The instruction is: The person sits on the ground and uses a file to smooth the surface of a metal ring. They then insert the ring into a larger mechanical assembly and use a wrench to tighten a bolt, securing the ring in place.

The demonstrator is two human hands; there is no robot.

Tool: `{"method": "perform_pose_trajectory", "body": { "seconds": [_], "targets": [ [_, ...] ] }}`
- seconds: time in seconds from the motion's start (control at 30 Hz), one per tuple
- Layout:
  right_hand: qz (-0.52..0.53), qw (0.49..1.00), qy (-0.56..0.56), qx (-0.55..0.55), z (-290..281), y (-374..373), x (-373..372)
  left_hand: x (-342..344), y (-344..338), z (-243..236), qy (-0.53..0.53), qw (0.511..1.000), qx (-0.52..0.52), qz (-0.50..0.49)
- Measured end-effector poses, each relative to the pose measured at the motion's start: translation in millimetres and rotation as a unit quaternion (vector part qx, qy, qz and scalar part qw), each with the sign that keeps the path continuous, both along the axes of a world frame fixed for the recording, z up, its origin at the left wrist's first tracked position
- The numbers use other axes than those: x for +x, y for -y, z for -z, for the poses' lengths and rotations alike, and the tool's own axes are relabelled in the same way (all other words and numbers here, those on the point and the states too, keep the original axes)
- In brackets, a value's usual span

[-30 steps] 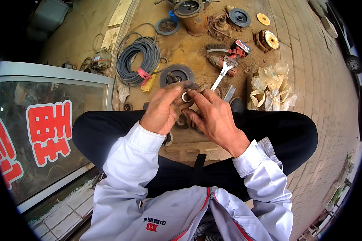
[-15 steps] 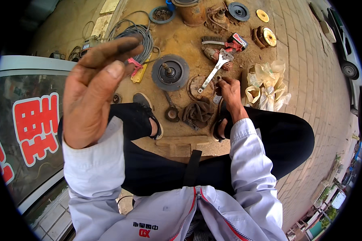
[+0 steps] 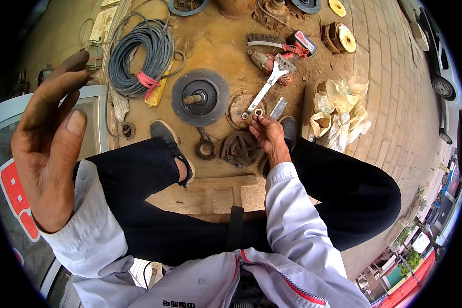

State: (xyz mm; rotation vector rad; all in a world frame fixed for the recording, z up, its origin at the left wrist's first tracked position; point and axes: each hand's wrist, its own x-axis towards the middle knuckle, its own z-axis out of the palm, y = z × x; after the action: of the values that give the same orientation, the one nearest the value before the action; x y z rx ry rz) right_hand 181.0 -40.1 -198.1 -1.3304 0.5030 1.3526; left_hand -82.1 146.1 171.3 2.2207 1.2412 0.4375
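My right hand (image 3: 270, 134) pinches a small metal ring (image 3: 258, 112) between thumb and fingertips. It is near the handle end of an adjustable wrench (image 3: 268, 88), over a rusty round plate (image 3: 239, 110). To the left, my left hand (image 3: 51, 143) is raised with darkened fingers stretched out and nothing in it. Between my hands lies a dark round flange (image 3: 200, 97) with a threaded shaft (image 3: 193, 99) standing up from its middle. A crumpled dark cloth (image 3: 239, 148) sits just below my right hand, beside a round-headed tool (image 3: 205, 148).
A coil of grey cable (image 3: 141, 57) tied with pink lies at the far left. A wire brush (image 3: 266, 42), a red power tool (image 3: 262, 61) and a copper-wound motor part (image 3: 339, 38) lie farther off. A box with plastic bags (image 3: 339, 110) stands right. Wooden boards (image 3: 205, 192) lie between my feet.
My left hand has moved left and lower, away from the cable coil. The right hand has shifted left, bringing the ring close to the wrench handle's end. The whole view has shifted slightly.
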Motion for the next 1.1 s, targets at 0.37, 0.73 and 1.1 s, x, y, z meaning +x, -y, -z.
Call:
{"method": "perform_pose_trajectory", "body": {
  "seconds": [0.37, 0.73, 1.1],
  "targets": [
    [-0.008, 0.997, 0.039, -0.070, 16.9, -2.7, -5.0, -3.2, -8.9, 4.4, -0.049, 0.998, 0.005, 0.045],
    [-0.066, 0.982, 0.108, -0.138, 30.3, -11.6, -7.1, -2.8, -8.9, 10.7, -0.038, 0.998, -0.023, 0.043],
    [-0.052, 0.913, 0.350, -0.203, 65.9, -8.7, 3.6, 2.8, -3.2, 5.7, -0.036, 0.999, -0.018, 0.032]
  ]
}}
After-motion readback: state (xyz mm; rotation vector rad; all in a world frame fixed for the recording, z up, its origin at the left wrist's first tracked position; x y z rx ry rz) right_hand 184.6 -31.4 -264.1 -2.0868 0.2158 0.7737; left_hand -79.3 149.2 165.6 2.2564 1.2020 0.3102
